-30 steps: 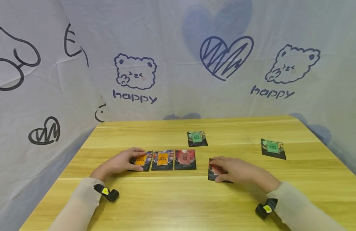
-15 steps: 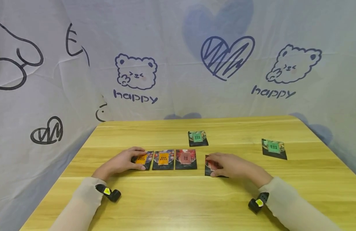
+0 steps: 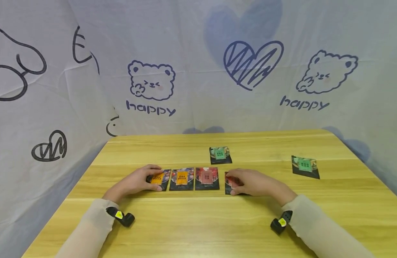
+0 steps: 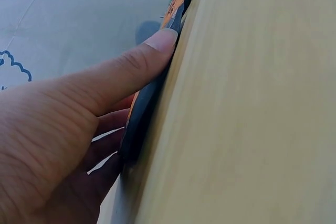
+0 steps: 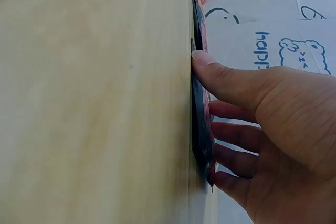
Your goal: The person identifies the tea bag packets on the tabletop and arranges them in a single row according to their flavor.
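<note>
Three flat sachets with dark lower borders lie side by side: an orange-labelled sachet [image 3: 157, 179] at the left end, another orange-labelled sachet [image 3: 182, 178], then a red-labelled sachet [image 3: 207, 177]. My left hand [image 3: 134, 183] holds the leftmost one, thumb along its near edge and fingers at its far side, as the left wrist view shows. Just right of the row, a second red-labelled sachet [image 3: 230, 182] lies partly hidden beneath my right hand [image 3: 261, 182]. In the right wrist view, thumb and fingers [image 5: 231, 161] grip that sachet by its edges, low at the tabletop.
Behind the row lies a green-labelled sachet [image 3: 220, 154]. Another green-labelled sachet [image 3: 305, 166] is set at a slant farther right. The wooden table [image 3: 192, 225] ends at a white cloth backdrop [image 3: 198, 96] with drawings.
My right hand has slid the second red sachet leftward and slightly away from me, narrowing the space beside the row. My left hand stays on the leftmost orange sachet.
</note>
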Available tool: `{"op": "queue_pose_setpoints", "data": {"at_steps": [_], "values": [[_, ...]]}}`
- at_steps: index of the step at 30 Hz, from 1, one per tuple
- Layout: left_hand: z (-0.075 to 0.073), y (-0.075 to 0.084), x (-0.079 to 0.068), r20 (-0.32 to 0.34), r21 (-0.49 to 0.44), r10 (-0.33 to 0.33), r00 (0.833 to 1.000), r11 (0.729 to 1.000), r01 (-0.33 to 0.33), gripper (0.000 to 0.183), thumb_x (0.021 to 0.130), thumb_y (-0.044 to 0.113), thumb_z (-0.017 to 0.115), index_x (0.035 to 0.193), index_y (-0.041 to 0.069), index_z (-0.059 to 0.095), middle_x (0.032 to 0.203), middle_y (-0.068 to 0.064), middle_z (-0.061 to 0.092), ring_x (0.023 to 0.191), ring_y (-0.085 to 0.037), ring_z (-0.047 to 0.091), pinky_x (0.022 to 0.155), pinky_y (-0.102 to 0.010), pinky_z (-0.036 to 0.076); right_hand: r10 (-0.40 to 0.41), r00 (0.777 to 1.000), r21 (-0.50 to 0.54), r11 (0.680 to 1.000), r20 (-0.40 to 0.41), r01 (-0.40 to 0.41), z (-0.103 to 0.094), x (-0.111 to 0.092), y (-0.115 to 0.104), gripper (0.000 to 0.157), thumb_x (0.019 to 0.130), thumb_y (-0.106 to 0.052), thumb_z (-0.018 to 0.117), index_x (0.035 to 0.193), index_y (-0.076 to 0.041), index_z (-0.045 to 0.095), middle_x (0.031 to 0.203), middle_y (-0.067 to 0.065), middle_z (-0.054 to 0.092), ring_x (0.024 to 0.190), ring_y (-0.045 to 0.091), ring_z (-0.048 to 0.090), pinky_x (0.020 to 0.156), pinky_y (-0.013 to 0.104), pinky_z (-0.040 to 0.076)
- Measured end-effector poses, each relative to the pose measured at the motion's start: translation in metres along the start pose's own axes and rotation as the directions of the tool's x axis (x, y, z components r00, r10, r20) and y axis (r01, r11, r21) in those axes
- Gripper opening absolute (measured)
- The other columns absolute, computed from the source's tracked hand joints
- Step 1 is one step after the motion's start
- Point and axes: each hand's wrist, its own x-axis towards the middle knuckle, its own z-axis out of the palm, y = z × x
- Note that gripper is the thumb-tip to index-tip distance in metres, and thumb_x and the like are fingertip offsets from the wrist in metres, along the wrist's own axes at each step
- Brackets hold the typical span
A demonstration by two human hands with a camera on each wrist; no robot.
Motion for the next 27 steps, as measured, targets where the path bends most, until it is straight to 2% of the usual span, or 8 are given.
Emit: {"op": "queue_pose_setpoints", "data": {"at_steps": [7, 20, 27], "values": [[0.0, 0.003, -0.001, -0.016, 0.022, -0.001, 1.0, 1.0, 0.002, 0.081, 0.08, 0.053, 0.075, 0.142, 0.006, 0.052, 0.145, -0.014, 0.042, 0.132, -0.037, 0.04, 0.106, -0.054, 0.035, 0.039, 0.999, 0.058, 0.998, 0.005, -0.039, 0.0, 0.007, 0.0, 0.066, 0.09, -0.038, 0.071, 0.145, -0.01, 0.049, 0.136, 0.007, 0.055, 0.117, 0.021, 0.054, 0.099, 0.043, 0.043], [0.001, 0.004, -0.002, -0.039, 0.063, -0.003, 0.999, 0.998, 0.005, 0.08, 0.079, 0.055, 0.075, 0.14, 0.007, 0.056, 0.141, -0.014, 0.045, 0.128, -0.036, 0.043, 0.105, -0.054, 0.036, 0.011, 0.999, 0.063, 0.998, 0.036, -0.013, -0.003, 0.018, 0.002, 0.069, 0.089, -0.039, 0.072, 0.148, -0.012, 0.046, 0.141, 0.008, 0.052, 0.125, 0.026, 0.051, 0.101, 0.045, 0.042], [0.0, 0.003, -0.002, -0.043, 0.05, -0.012, 0.999, 0.999, 0.015, 0.081, 0.078, 0.055, 0.076, 0.139, 0.007, 0.056, 0.14, -0.013, 0.045, 0.128, -0.036, 0.042, 0.104, -0.054, 0.036, -0.008, 0.999, 0.066, 0.998, 0.04, 0.006, -0.002, 0.024, 0.005, 0.07, 0.089, -0.041, 0.071, 0.148, -0.013, 0.045, 0.144, 0.007, 0.049, 0.128, 0.027, 0.049, 0.103, 0.045, 0.04]]}}
